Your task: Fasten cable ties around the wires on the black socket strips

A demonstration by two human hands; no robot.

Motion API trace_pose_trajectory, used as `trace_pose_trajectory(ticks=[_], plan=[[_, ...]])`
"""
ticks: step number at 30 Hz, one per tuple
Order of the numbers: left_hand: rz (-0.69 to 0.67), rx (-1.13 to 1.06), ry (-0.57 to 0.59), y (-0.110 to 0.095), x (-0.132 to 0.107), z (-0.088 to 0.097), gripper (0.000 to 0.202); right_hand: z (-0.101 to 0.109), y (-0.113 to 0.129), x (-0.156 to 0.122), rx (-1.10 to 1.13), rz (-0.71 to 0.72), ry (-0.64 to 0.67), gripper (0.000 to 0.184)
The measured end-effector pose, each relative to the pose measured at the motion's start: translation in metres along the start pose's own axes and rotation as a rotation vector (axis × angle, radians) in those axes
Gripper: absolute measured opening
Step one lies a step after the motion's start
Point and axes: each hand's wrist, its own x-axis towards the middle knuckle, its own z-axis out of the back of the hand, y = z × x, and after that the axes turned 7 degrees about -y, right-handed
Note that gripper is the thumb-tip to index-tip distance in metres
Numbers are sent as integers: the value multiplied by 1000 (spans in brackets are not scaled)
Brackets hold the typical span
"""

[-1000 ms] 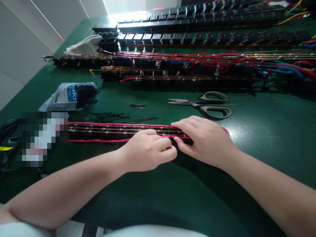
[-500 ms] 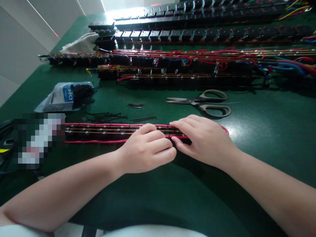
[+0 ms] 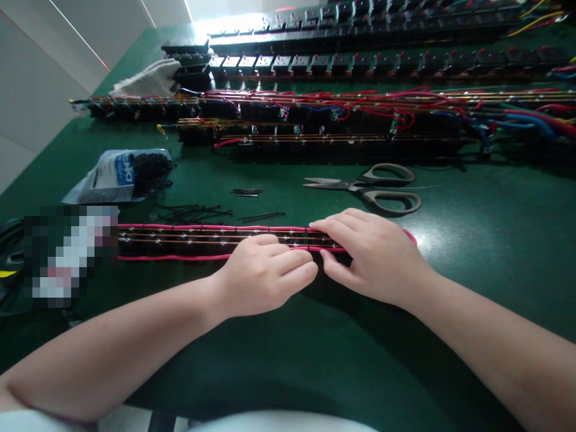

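A long black strip (image 3: 173,241) lies across the table in front of me, with copper-coloured rods and solder points along its top. A red wire (image 3: 180,258) runs along its near side, and another follows the far side; thin black cable ties cross the strip at intervals. My left hand (image 3: 270,273) is closed at the strip's near edge, fingers curled onto the red wire; its fingertips are hidden. Around the strip's right part, my right hand (image 3: 378,258) grips with its fingers over the far side and its thumb at the near side.
Scissors (image 3: 360,187) lie beyond my right hand. Loose black cable ties (image 3: 195,212) sit behind the strip, near an opened bag (image 3: 105,177) of more ties. Wired black assemblies (image 3: 315,111) fill the back of the green table (image 3: 270,366). A blurred patch covers the strip's left end.
My left hand's fingers have curled lower, and its index finger has drawn down from the far edge. My right thumb has shifted slightly right. The strip stays in place.
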Motion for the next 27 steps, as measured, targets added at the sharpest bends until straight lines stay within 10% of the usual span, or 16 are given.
trace_pose_trajectory(ticks=[12, 21, 27], plan=[[-62, 19, 11, 7, -2, -5, 11, 9, -2, 4, 80, -57, 71, 29], [-43, 25, 33, 3, -4, -9, 17, 41, -99, -6, -287, -290, 45, 32], [-61, 2, 4, 6, -4, -9, 22, 29, -116, -16, -418, -252, 94, 35]])
